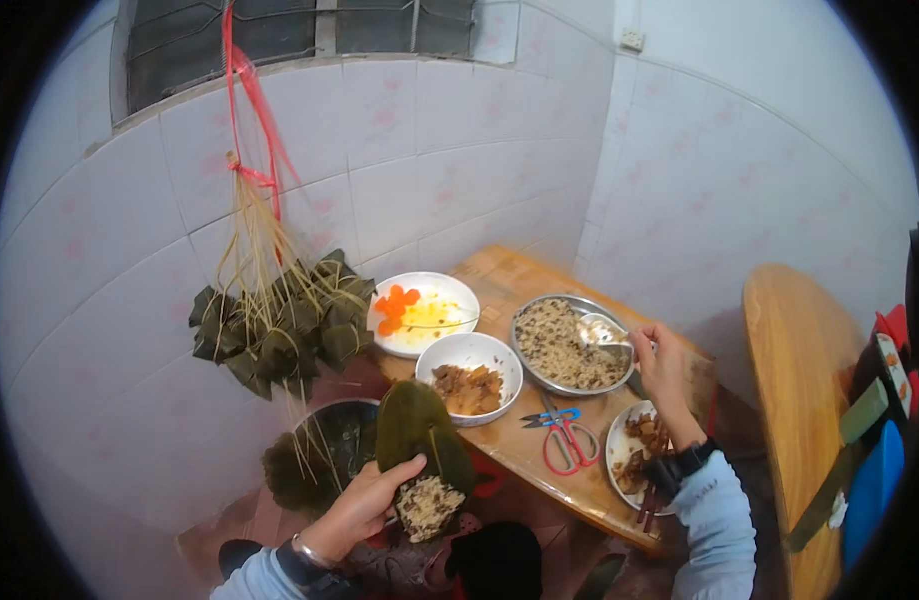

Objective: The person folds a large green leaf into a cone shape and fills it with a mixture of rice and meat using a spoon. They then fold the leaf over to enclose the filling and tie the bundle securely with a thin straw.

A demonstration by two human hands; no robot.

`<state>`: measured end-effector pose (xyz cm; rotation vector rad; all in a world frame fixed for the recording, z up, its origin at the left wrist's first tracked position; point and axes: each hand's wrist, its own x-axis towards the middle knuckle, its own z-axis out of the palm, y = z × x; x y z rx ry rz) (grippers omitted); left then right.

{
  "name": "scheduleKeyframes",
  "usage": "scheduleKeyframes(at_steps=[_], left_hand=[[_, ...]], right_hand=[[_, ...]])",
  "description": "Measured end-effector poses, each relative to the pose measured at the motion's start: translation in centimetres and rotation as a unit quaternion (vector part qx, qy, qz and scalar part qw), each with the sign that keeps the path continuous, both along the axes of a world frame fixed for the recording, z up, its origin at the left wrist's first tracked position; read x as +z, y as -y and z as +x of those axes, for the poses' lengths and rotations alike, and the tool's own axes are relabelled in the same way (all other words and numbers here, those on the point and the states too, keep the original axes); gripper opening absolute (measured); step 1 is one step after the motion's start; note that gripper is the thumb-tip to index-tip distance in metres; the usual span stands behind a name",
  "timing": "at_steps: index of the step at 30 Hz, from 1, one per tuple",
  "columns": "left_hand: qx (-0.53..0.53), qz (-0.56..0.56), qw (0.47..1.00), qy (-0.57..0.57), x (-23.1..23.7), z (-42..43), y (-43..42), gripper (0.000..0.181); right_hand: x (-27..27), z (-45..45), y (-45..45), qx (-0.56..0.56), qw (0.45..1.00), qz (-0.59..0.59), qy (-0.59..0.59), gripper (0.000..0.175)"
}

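My left hand [369, 501] holds a cone of green leaves [422, 431] filled with a mix of rice and beans [429, 508]. Over the steel bowl of rice and beans [557, 341], my right hand [663, 367] grips the handle of a metal spoon [603, 331], whose head rests at the rice. A white bowl of meat pieces [471, 379] stands beyond the leaf cone. Behind it is a white plate with orange egg yolks [396, 307]. Red-handled scissors [572, 446] and blue thread snips [553, 418] lie near the table's front edge.
Wrapped leaf dumplings [287, 322] hang by strings at the left, above a basin with dark leaves [347, 435]. A plate of meat with chopsticks [632, 457] sits under my right forearm. At the right stands a wooden board or tabletop [793, 375]; tiled walls enclose the corner.
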<state>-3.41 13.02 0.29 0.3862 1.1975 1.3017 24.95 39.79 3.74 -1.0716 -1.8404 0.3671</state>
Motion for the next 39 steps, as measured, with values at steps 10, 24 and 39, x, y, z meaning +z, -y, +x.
scheduleKeyframes(at_steps=[10,24,39], left_hand=[[0.031,-0.025,0.999,0.020,-0.8,-1.3,2.6,0.031],[0.020,-0.004,0.999,0.040,-0.6,-1.3,4.6,0.033],[-0.006,0.061,0.998,0.004,0.1,-0.7,8.1,0.033]], right_hand=[[-3.6,-1.4,-5.6,-0.112,0.936,0.051,0.330,0.022],[-0.9,-4.7,-6.0,-0.068,0.909,0.121,0.394,0.005],[2.3,-15.9,18.9,0.467,0.800,-0.351,0.139,0.031]])
